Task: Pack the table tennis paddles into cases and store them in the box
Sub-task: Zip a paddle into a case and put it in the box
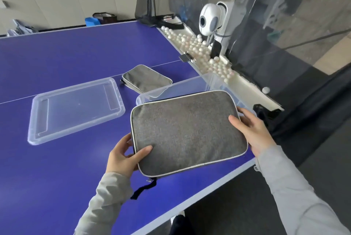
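I hold a grey fabric paddle case [188,132] with pale piping flat above the table, partly over the clear plastic box [210,82]. My left hand [123,155] grips its near left corner, thumb on top. My right hand [250,130] grips its right edge, thumb on top as well. A black strap [143,189] hangs from the case's near corner. A second grey case [147,80] lies on the blue table just behind the box. No paddle is visible.
The box's clear lid [76,109] lies on the blue table [57,168] to the left. A white trough with several white balls [191,42] runs along the table's right edge, with a white ball machine [214,20] beside it. Dark netting hangs at the right.
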